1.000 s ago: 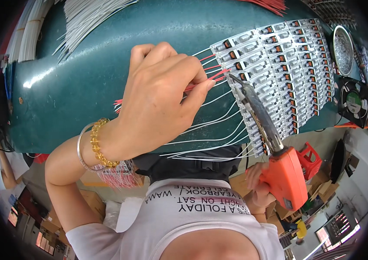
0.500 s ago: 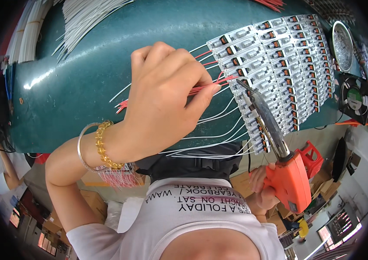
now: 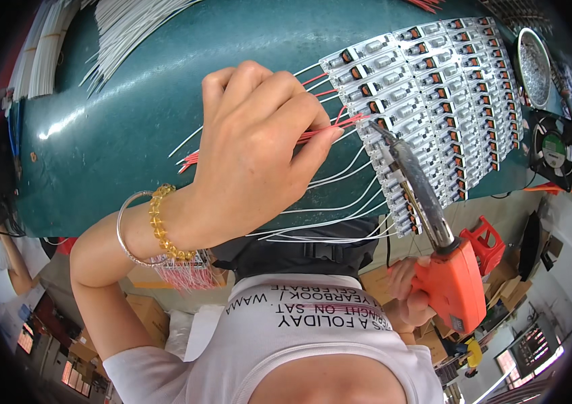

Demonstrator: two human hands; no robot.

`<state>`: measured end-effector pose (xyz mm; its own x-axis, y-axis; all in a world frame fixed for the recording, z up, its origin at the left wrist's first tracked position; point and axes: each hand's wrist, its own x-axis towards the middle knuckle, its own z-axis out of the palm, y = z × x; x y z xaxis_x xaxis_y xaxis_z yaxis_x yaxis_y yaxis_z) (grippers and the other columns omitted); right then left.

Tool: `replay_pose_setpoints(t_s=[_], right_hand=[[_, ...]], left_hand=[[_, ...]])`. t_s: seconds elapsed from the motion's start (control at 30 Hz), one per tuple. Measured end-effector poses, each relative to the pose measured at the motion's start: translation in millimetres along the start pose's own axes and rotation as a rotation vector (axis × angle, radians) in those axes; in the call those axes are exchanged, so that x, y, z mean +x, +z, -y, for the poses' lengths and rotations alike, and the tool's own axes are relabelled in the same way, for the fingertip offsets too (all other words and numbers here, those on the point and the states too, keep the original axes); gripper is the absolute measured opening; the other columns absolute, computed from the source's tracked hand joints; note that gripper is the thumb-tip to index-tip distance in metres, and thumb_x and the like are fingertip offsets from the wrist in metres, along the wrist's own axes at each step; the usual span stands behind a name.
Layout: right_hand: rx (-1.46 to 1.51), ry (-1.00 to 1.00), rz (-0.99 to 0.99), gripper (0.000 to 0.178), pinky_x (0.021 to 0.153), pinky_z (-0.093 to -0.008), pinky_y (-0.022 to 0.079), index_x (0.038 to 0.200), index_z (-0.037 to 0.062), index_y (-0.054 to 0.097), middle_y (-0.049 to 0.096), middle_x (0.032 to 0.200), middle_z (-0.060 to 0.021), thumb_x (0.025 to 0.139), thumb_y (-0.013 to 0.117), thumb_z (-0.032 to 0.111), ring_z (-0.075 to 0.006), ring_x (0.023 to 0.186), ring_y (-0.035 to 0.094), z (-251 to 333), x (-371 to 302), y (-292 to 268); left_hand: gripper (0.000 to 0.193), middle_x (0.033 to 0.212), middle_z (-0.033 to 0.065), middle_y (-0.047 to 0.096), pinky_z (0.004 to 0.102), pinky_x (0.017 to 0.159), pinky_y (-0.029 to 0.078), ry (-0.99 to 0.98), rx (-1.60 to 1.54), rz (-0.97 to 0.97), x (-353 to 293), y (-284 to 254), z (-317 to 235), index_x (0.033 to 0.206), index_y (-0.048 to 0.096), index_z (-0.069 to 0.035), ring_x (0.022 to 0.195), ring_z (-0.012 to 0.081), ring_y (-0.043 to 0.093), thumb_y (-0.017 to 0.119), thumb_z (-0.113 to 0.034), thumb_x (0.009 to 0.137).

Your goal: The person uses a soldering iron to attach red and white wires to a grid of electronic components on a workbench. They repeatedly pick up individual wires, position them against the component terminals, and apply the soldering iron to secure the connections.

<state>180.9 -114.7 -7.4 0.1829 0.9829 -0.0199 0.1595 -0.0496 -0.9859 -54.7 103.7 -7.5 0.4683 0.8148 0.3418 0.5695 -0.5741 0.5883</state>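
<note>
My left hand [image 3: 252,155] is closed in a pinch on a bunch of thin red wires [image 3: 350,122]; their other ends stick out at the far side of the palm. The wire tips meet the left edge of a panel of small circuit boards [image 3: 427,81], silver with dark and orange parts. With my right hand [image 3: 410,296] I grip an orange soldering gun [image 3: 457,286]. Its dark tip lies at the board edge, beside the red wire ends. White wires [image 3: 340,213] and a few red ones run from that same edge. Whether the tip touches a pad is too small to tell.
Bundles of white wires [image 3: 124,34] lie at the far left of the green table [image 3: 97,182]. A metal bowl [image 3: 533,67] and a small black fan [image 3: 555,149] stand on the right. Below are a red plastic stool [image 3: 484,239] and cardboard boxes. Another person's arm [image 3: 16,259] shows at far left.
</note>
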Motion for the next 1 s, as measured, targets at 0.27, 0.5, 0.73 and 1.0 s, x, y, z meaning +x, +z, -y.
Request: replay_pose_setpoints(t_s=[0.27, 0.5, 0.73, 1.0], right_hand=[[0.278, -0.024, -0.045, 0.075, 0.047, -0.0276, 0.040, 0.136, -0.0043, 0.046, 0.046, 0.053, 0.0037, 0.092, 0.064, 0.053, -0.0108, 0.043, 0.045, -2.9, 8.6, 8.2], [0.146, 0.012, -0.097, 0.076, 0.047, -0.0285, 0.041, 0.137, -0.0041, 0.044, 0.047, 0.054, 0.0038, 0.092, 0.063, 0.054, -0.0114, 0.043, 0.046, -10.9, -20.2, -19.5], [-0.489, 0.047, -0.019, 0.074, 0.049, -0.0306, 0.044, 0.135, -0.0050, 0.043, 0.048, 0.055, 0.0027, 0.093, 0.065, 0.052, -0.0123, 0.045, 0.047, -24.8, -47.5, -38.8], [-0.476, 0.304, -0.019, 0.034, 0.069, -0.0390, 0.043, 0.100, 0.0140, 0.068, 0.057, 0.092, -0.0082, 0.082, 0.063, 0.042, -0.0314, 0.084, 0.054, 2.8, -30.6, -22.2]], left_hand=[[0.013, 0.082, 0.0010, 0.064, 0.0358, 0.083, 0.037, -0.003, 0.014, -0.007, -1.3, -2.6, -0.7, 0.079, 0.069, -0.008, 0.085, 0.0210, 0.055, 0.080, -0.008, 0.075], [0.007, 0.071, 0.0030, 0.066, 0.0354, 0.081, 0.044, -0.004, -0.074, -0.008, 2.2, -26.7, -9.0, 0.081, 0.072, -0.004, 0.066, 0.0179, 0.058, 0.078, -0.003, 0.077], [0.012, 0.070, -0.0004, 0.063, 0.0326, 0.080, 0.037, -0.094, -0.074, 0.087, -7.1, -6.7, -15.6, 0.074, 0.067, -0.008, 0.069, 0.0167, 0.055, 0.079, -0.007, 0.079], [0.012, 0.071, -0.0010, 0.062, 0.0334, 0.082, 0.037, -0.075, -0.056, 0.043, -9.4, -2.5, -15.4, 0.075, 0.067, -0.009, 0.072, 0.0178, 0.054, 0.078, -0.007, 0.079]])
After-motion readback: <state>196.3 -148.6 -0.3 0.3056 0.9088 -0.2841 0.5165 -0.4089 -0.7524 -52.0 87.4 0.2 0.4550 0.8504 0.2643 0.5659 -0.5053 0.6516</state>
